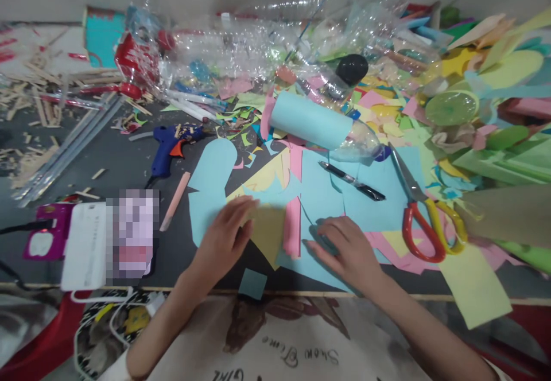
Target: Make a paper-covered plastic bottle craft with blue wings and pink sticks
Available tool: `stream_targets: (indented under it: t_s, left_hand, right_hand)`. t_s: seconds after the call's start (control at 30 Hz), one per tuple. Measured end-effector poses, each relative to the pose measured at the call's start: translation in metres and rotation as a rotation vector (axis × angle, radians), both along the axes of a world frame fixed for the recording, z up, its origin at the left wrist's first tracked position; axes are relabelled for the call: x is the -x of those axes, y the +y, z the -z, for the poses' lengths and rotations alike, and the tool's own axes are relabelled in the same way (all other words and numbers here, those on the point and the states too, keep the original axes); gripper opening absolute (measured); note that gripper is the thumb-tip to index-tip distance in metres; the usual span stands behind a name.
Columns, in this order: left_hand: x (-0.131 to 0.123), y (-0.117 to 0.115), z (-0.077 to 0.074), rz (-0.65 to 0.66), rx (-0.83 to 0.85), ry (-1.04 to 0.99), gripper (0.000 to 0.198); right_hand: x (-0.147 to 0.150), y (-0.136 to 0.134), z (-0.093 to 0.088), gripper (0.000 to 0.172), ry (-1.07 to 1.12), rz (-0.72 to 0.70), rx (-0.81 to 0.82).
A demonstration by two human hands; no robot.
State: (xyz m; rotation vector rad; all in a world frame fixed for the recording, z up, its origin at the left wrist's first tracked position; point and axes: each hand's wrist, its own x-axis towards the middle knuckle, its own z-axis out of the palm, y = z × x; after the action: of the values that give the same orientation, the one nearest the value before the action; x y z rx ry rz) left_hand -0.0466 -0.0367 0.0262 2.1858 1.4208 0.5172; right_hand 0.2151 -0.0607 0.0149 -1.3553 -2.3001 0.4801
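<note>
In the middle of the table (174, 263), between the two hands, a pink paper strip (293, 229) lies lengthwise, with a yellow paper (269, 232) at its left and a large light blue sheet (365, 220) at its right. The left hand (226, 229) is open, its fingers slightly bent at the edge of the yellow paper. The right hand (344, 249) is also open, with fingers spread over the blue sheet; whether they press it, I cannot tell. A black pen (353, 181) lies obliquely on this sheet. Just behind it is a bottle (312, 120) wrapped in blue paper, lying on its side. To the right are scissors (415, 193) with red and yellow handles, blades apart. To the left, a rounded blue piece (217, 166) lies near a blue glue gun (162, 151). Farther back, clear plastic bottles (224, 48) are heaped.
</note>
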Motion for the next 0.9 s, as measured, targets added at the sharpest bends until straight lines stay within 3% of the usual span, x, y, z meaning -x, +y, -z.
stream_targets:
  t_s: [0.13, 0.23, 0.4, 0.53, 0.6, 0.73, 0.83, 0.9]
  left_hand:
    - [-0.03, 0.0, 0.001, 0.221, 0.074, -0.067, 0.037]
    - [-0.038, 0.002, 0.008, 0.302, -0.039, 0.09, 0.042]
    - [-0.026, 0.003, 0.014, 0.147, -0.129, 0.365, 0.044]
    - [-0.019, 0.002, 0.011, -0.023, -0.128, 0.385, 0.039]
    - [-0.022, 0.001, 0.009, -0.042, -0.079, 0.274, 0.036]
    - [-0.037, -0.006, 0.006, 0.03, 0.24, -0.197, 0.04]
    - [-0.049, -0.012, 0.005, -0.002, 0.496, -0.527, 0.042]
    - [-0.055, -0.014, 0.005, -0.066, 0.539, -0.644, 0.04]
  right_hand:
    - [0.019, 0.004, 0.005, 0.035, -0.102, 0.049, 0.09]
    - [0.022, 0.005, 0.008, 0.03, -0.109, 0.084, 0.113]
    - [0.012, 0.006, 0.0, 0.037, -0.026, 0.069, 0.15]
    - [0.007, 0.005, -0.001, 0.04, -0.111, 0.087, 0.098]
    - [0.011, 0.002, 0.003, 0.039, -0.174, 0.108, 0.092]
    - [0.021, -0.005, 0.015, 0.085, -0.224, 0.157, 0.138]
    - [0.022, -0.008, 0.019, 0.081, -0.203, 0.168, 0.158]
    - [0.018, -0.009, 0.019, 0.078, -0.17, 0.159, 0.176]
